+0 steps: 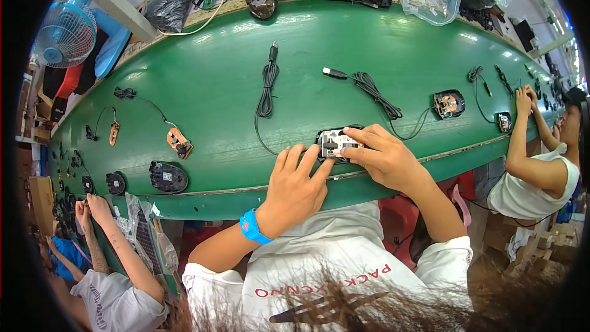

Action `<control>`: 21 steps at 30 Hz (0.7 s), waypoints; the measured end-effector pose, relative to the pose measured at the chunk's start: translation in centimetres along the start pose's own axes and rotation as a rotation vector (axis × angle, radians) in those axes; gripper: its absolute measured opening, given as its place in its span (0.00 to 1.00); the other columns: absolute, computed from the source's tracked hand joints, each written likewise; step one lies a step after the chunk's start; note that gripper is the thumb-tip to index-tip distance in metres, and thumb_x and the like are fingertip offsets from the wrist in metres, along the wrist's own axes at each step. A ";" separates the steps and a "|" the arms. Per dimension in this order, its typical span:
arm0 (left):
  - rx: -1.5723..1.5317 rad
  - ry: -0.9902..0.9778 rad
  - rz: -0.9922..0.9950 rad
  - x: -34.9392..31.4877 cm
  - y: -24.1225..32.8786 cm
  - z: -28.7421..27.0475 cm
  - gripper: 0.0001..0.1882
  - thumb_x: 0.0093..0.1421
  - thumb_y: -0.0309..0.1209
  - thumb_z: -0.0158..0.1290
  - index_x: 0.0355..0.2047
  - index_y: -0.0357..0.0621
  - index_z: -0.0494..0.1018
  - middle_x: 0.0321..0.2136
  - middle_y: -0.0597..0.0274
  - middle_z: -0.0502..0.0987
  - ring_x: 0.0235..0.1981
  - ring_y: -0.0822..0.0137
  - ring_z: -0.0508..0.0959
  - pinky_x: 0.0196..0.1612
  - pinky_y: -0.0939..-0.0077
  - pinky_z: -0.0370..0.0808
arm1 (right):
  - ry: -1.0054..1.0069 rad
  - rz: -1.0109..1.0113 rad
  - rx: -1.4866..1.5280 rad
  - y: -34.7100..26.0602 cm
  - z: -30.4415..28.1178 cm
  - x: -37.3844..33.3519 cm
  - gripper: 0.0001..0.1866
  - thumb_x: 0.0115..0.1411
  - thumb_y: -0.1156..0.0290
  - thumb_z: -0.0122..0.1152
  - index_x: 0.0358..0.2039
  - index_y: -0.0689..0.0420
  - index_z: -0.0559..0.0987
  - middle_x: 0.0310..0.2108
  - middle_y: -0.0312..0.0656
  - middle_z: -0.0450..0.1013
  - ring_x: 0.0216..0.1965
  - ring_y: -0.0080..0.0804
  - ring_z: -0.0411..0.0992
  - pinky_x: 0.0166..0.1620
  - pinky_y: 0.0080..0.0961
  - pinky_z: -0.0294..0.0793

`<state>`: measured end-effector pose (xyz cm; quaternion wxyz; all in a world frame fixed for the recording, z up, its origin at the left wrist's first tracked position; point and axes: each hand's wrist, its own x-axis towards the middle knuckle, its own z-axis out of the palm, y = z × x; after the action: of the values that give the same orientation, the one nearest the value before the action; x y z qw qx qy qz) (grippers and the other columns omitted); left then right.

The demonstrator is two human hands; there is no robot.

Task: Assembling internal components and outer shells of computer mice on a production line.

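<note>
Green and glossy, a long table (pixel 215 86) stretches across the workroom, with a blue fan (pixel 64 34) beyond its far edge at the left and a clear plastic bag (pixel 433 0) along the far edge at the right. At the middle of the near edge lies an open mouse (pixel 332 142), a white piece (pixel 329 136) showing on top. The right hand (pixel 390 157) grasps it from the right, thumb and forefinger on the white piece. The left hand (pixel 295 187), above a blue wristband (pixel 256 226), has its fingers bent and spread, tips against the near left side; whether they grip or merely steady it, I cannot tell. Farther from the near edge, a bundled black cord (pixel 265 95) runs down toward the left hand. Right of it, a second cord (pixel 375 92) leads to another mouse base (pixel 449 104) holding a brown board. Toward the table's left end sit a loose circuit board (pixel 179 141) and, by the near edge, a dark shell (pixel 168 176). Co-workers sit along the near edge on both sides.
</note>
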<state>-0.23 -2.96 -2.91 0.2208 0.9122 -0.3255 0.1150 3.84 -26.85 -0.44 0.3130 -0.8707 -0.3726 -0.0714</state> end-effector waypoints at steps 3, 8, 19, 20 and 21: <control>-0.002 0.003 0.005 -0.2 0.0 0.0 0.26 0.50 0.25 0.58 0.53 0.41 0.77 0.53 0.46 0.71 0.53 0.44 0.71 0.56 0.50 0.69 | -0.046 -0.012 -0.005 0.1 -0.1 0.3 0.18 0.54 0.77 0.71 0.47 0.50 0.84 0.52 0.44 0.77 0.42 0.42 0.75 0.42 0.35 0.78; -0.086 0.026 0.014 -0.6 -0.2 -0.2 0.27 0.47 0.22 0.56 0.52 0.40 0.78 0.54 0.43 0.73 0.54 0.42 0.72 0.58 0.46 0.71 | -0.162 -0.045 -0.196 -0.1 -1.0 0.6 0.19 0.54 0.76 0.68 0.48 0.48 0.83 0.52 0.41 0.77 0.40 0.37 0.75 0.40 0.34 0.78; -0.240 0.032 0.034 -0.9 -1.4 -1.3 0.28 0.43 0.20 0.54 0.49 0.37 0.79 0.55 0.41 0.74 0.54 0.40 0.74 0.57 0.45 0.73 | -0.247 -0.106 -0.280 0.1 -1.0 0.7 0.23 0.52 0.73 0.66 0.51 0.48 0.81 0.56 0.38 0.75 0.39 0.35 0.72 0.41 0.32 0.77; -0.244 0.033 0.035 -0.9 -1.4 -1.4 0.27 0.43 0.20 0.53 0.48 0.37 0.79 0.55 0.41 0.74 0.54 0.40 0.74 0.57 0.45 0.73 | -0.249 -0.095 -0.276 0.1 -1.0 0.7 0.23 0.52 0.71 0.67 0.51 0.48 0.81 0.56 0.38 0.75 0.39 0.35 0.72 0.42 0.33 0.77; -0.248 0.029 0.034 -0.9 -1.4 -1.4 0.27 0.43 0.20 0.53 0.48 0.37 0.79 0.55 0.41 0.74 0.54 0.40 0.74 0.57 0.45 0.73 | -0.252 -0.089 -0.273 -0.1 -1.0 0.7 0.23 0.52 0.71 0.67 0.51 0.48 0.81 0.56 0.38 0.75 0.39 0.35 0.72 0.42 0.33 0.77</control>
<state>-0.13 -0.88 -2.48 0.3347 0.8703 -0.3497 0.0906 4.42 -27.02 0.66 0.1392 -0.8897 -0.4340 -0.0256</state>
